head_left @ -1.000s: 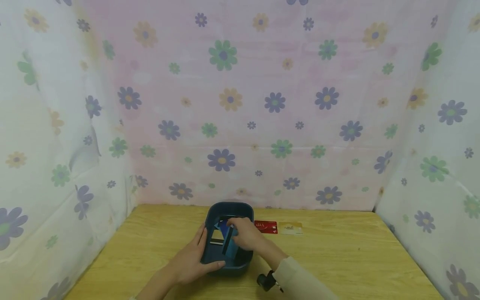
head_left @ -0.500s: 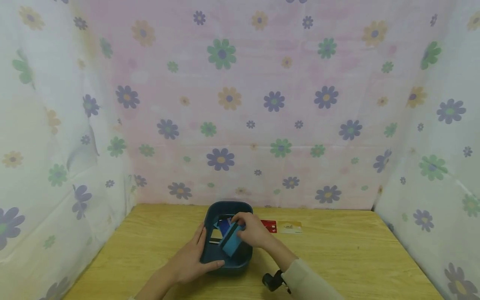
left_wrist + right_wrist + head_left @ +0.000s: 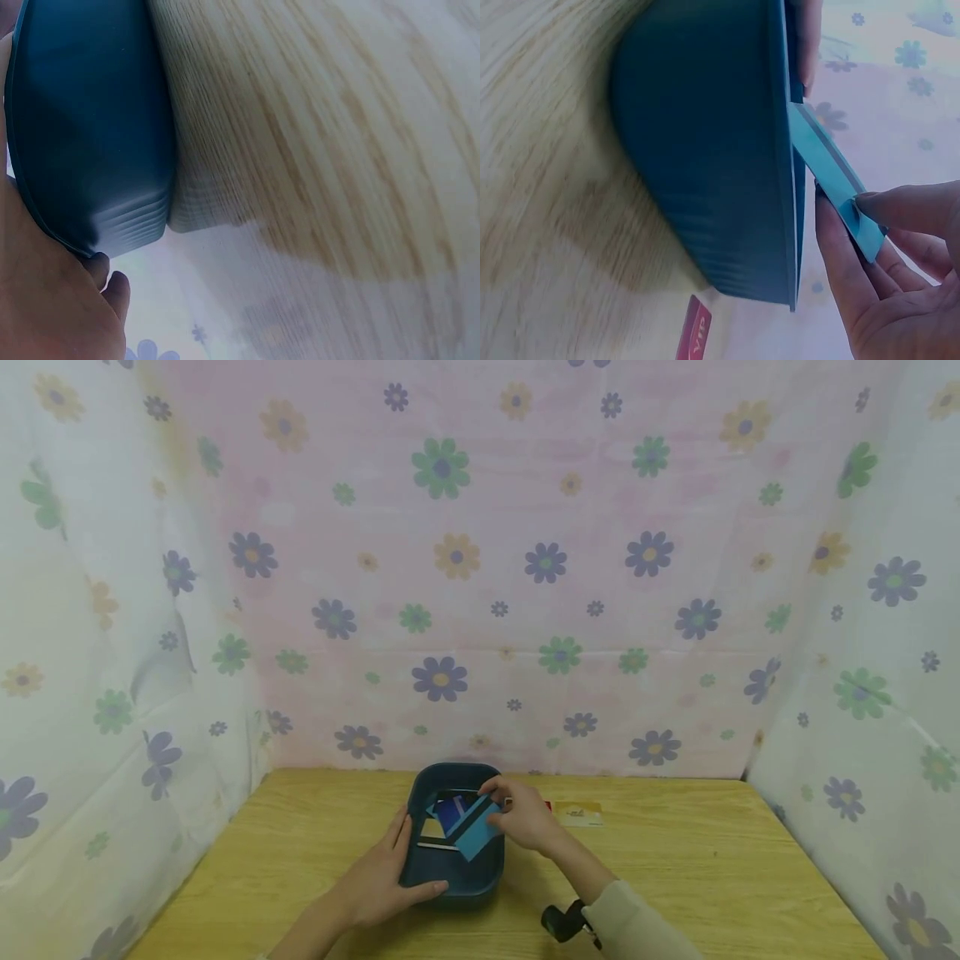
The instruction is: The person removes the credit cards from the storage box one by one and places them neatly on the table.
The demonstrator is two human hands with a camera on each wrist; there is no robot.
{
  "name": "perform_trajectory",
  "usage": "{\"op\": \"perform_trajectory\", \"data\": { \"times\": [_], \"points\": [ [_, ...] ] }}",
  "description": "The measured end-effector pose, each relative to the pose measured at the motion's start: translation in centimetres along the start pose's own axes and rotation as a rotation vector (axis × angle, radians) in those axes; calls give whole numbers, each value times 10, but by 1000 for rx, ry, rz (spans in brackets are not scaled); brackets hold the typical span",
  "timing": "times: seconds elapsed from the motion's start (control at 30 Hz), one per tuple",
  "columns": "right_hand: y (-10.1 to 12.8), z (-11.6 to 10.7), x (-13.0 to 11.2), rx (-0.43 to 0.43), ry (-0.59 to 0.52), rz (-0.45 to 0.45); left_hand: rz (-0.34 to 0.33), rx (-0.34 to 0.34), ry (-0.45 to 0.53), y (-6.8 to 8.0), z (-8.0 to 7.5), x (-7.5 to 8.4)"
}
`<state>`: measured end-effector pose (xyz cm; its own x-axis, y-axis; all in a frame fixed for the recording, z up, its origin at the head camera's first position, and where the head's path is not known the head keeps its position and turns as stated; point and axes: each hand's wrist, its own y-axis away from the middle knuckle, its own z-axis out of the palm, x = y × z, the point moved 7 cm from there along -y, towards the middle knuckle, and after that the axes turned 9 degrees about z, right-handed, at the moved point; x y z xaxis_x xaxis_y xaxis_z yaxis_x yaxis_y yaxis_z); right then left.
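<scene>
A dark blue plastic box (image 3: 442, 870) stands on the table. My left hand (image 3: 371, 872) holds its left side, fingers along the outer wall and thumb over the near rim. In the left wrist view, fingertips (image 3: 116, 292) bend at the end of the box's rim. My right hand (image 3: 525, 818) pinches a light blue card (image 3: 478, 833) with a dark stripe between thumb and fingers. Tilted, the card rises over the box's right rim, its lower end overlapping the opening in the right wrist view. Inside the box lie a dark blue card (image 3: 448, 814) and a cream card (image 3: 432, 829), partly covered.
Right of the box, a gold-and-cream card (image 3: 577, 813) lies on the wooden table (image 3: 690, 860). Beside it is a red VIP card (image 3: 695, 330), mostly hidden by my right hand in the head view. Flower-printed cloth (image 3: 495, 568) encloses the back and sides.
My right hand has lifted the light blue card up from the box and moved right and away, turning its face flatter to view. The left hand keeps its place on the box.
</scene>
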<state>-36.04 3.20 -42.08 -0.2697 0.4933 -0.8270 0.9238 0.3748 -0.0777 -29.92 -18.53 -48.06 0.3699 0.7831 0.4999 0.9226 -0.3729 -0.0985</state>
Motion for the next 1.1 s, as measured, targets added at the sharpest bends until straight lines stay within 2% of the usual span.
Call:
{"op": "perform_trajectory", "data": {
  "times": [0.23, 0.53, 1.1],
  "points": [
    [1, -12, 3, 46, -61, -21, -2, 2, -6, 0, 0, 0],
    [5, -24, 12, 73, -75, 20, -1, 1, -12, 0, 1, 0],
    [16, -50, 35, 114, -175, 117, -3, -1, 11, 0, 1, -1]
  ]
}}
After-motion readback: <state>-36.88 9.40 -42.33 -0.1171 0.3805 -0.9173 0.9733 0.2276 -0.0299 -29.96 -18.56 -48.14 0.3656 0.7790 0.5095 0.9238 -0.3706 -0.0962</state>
